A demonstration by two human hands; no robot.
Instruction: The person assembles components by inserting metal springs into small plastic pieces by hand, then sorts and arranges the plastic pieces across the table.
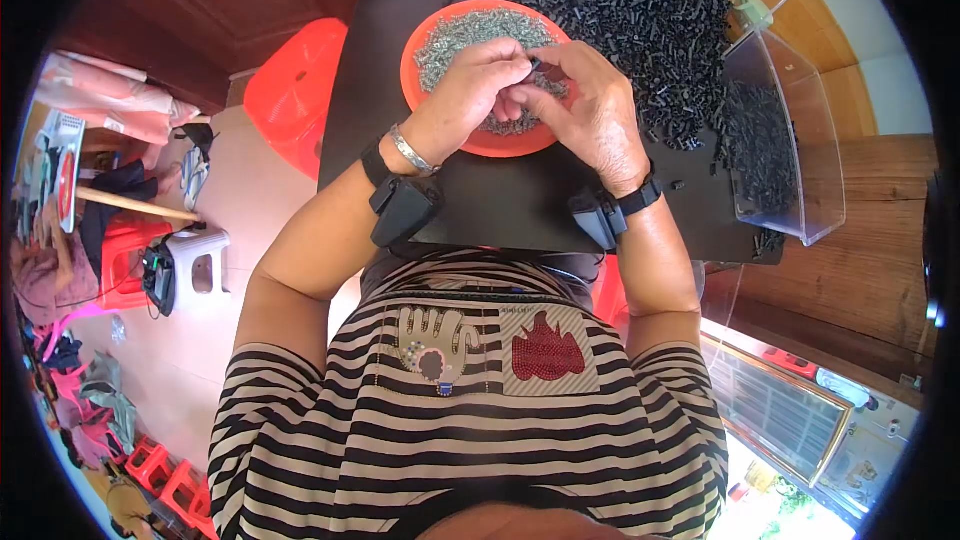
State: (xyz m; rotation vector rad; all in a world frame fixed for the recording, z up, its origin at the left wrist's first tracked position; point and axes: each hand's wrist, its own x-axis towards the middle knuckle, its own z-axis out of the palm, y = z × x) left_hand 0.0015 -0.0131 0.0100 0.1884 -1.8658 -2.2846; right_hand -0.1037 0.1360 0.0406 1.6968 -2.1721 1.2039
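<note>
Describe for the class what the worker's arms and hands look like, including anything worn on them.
The left hand and right hand are gloveless. Each wrist has a black strap bearing a boxy dark device; the left also wears a silver-coloured bracelet. The short sleeves are striped black and beige.

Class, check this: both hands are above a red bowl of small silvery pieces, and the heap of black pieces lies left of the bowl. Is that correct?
The side is wrong: the head view shows the heap of black pieces right of the red bowl. The left hand and right hand are indeed above its silvery pieces.
</note>
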